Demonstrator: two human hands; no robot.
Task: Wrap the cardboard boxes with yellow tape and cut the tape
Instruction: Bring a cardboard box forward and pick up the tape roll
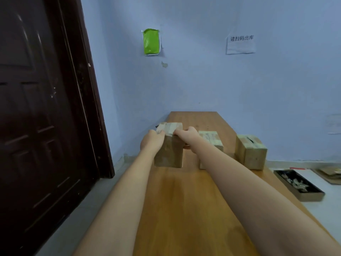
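**While 2 boxes sit taped, the 3rd is in hand**

Though no tape roll or cutter can be made out in the view, all 3 cardboard boxes on the wooden table [193,200] show pale tape bands across their tops. The left box [168,150] stands nearest the table's left edge, gripped from both sides: the left hand [152,140] curls its fingers over the upper left corner, and the right hand [188,134] presses its fingers onto the top right edge, thumb hidden. The middle box [210,139] sits just beside the right forearm, and the right box [251,151] stands apart, near the table's right edge. Neither is touched.

Judging from this, wrapping looks well advanced or done on the 2 untouched boxes. The held box seems to be getting its tape pressed down or being turned for another pass. Whether its tape is already cut cannot be told. An open tray of scraps [299,184] lies on the floor to the right.
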